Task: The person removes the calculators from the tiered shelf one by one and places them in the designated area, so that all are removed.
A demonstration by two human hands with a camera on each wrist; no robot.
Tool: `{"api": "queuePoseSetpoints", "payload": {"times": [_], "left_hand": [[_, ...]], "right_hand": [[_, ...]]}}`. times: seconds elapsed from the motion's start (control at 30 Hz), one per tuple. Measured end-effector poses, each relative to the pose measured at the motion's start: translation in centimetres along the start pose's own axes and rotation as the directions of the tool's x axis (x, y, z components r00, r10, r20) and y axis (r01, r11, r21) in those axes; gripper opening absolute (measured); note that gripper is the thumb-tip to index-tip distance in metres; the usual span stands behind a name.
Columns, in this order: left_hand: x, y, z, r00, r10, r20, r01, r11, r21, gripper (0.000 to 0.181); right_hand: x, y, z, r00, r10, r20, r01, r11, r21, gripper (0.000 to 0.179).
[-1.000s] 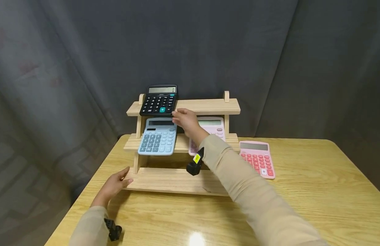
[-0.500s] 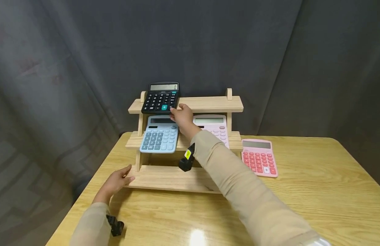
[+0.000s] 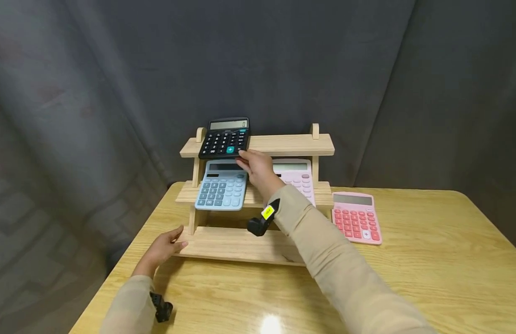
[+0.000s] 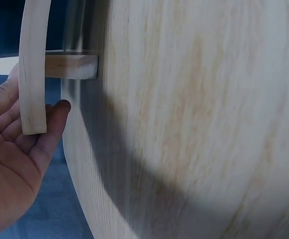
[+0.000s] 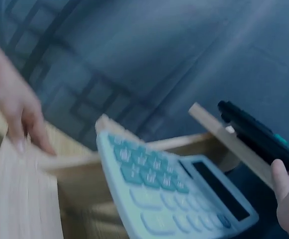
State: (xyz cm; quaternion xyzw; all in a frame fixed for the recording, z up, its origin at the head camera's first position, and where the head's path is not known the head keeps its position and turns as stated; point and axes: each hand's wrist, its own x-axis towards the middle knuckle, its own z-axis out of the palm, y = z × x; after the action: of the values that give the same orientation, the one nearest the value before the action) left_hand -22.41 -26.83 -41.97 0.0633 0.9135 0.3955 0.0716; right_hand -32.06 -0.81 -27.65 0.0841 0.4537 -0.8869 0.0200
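Observation:
A black calculator point(image 3: 226, 139) lies tilted at the left of the top shelf of a wooden rack point(image 3: 291, 144). My right hand point(image 3: 260, 169) pinches its lower right corner, thumb on top; in the right wrist view the black calculator point(image 5: 258, 134) is seen edge-on. Below, on the middle shelf, leans a light blue calculator point(image 3: 222, 188). Beside it a pale pink calculator point(image 3: 297, 178) is partly hidden by my right hand and sleeve. My left hand point(image 3: 162, 248) holds the left end of the bottom shelf, its fingers around the board end point(image 4: 33, 74).
A pink calculator with darker pink keys point(image 3: 356, 218) lies on the wooden table point(image 3: 433, 241), just right of the rack. A grey curtain point(image 3: 283, 69) hangs behind the table. Small black cameras point(image 3: 162, 307) are strapped to both wrists.
The right thumb has come from the black calculator's edge onto its lower right corner. The left hand stays on the bottom shelf. The head view has shifted slightly.

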Motion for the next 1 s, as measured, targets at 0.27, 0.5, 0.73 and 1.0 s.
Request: {"api": "queuePoseSetpoints", "payload": {"times": [0.27, 0.5, 0.73, 1.0], "left_hand": [[0.5, -0.6, 0.0, 1.0, -0.006, -0.01, 0.006, 1.0, 0.02, 0.059], [1.5, -0.4, 0.2, 1.0, 0.013, 0.007, -0.013, 1.0, 0.006, 0.059], [2.1, -0.4, -0.2, 1.0, -0.026, -0.003, 0.026, 1.0, 0.016, 0.06], [2.1, -1.0, -1.0, 1.0, -0.01, 0.004, 0.01, 1.0, -0.004, 0.061]], "right_hand": [[-0.9, 0.1, -0.5, 0.999, 0.047, -0.021, -0.045, 0.995, 0.087, 0.034], [-1.6, -0.5, -1.9, 1.0, 0.014, -0.028, -0.011, 0.996, 0.092, 0.036], [-3.0, -1.8, -3.3, 0.998, -0.056, -0.002, 0.055, 0.987, 0.153, 0.017], [-5.7, -3.1, -4.9, 0.984, -0.127, 0.122, 0.101, 0.975, 0.199, 0.009]]}}
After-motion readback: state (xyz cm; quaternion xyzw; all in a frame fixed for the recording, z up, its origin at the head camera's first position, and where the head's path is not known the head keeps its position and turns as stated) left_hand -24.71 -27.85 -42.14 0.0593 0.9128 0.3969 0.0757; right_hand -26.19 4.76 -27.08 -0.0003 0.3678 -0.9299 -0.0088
